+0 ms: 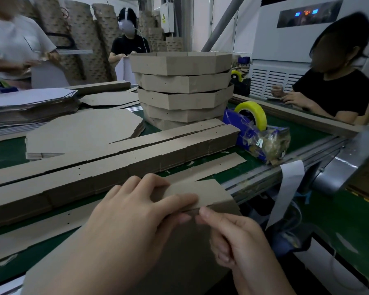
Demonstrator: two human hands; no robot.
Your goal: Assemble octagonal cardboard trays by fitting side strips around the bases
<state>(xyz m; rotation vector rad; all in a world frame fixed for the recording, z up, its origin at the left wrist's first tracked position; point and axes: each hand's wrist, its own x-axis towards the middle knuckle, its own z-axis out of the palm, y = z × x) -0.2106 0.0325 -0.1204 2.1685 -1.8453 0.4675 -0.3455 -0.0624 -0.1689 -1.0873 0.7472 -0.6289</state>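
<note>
A brown cardboard side strip (pixel 202 191) stands folded up along the far edge of an octagonal base (pixel 179 248) lying in front of me. My left hand (pixel 136 211) lies over the strip, fingers curled around its top edge. My right hand (pixel 228 233) pinches the strip's lower edge where it meets the base, thumb and forefinger together. Long stacks of flat side strips (pixel 119 165) run across the green table beyond my hands. A pile of flat octagonal bases (pixel 83 130) sits further back on the left. Several assembled trays (pixel 183 88) are stacked in the middle.
A blue tape dispenser (pixel 262 139) with a yellow roll stands at the right, near the table's metal edge (pixel 285 165). A strip of white tape (pixel 288 188) hangs off that edge. Three people work around the table; a white machine (pixel 285 50) stands behind.
</note>
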